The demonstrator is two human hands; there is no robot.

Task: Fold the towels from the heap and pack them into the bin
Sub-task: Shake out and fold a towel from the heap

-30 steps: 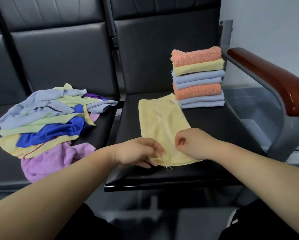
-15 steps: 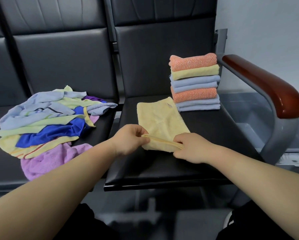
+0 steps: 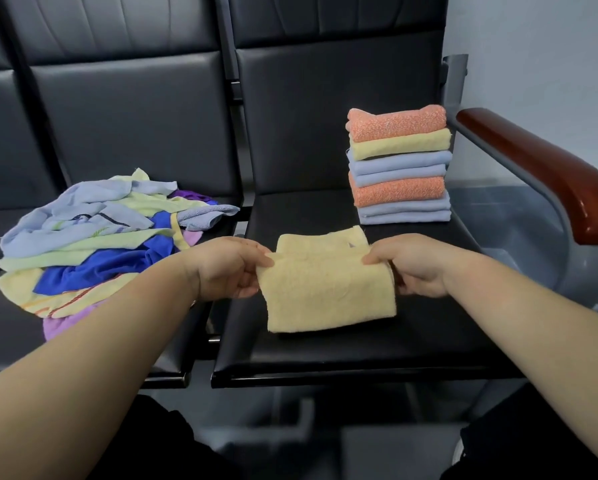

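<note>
The left hand [image 3: 231,268] and right hand [image 3: 418,265] each pinch a corner of the yellow towel [image 3: 328,296], curled round its doubled-over edge; the cloth spans the seat [image 3: 325,351] between the two grips. It seems best to carry both corners level onto the far edge beyond the hands, then press flat. The folded stack [image 3: 399,164] stands beyond the right grip.
</note>
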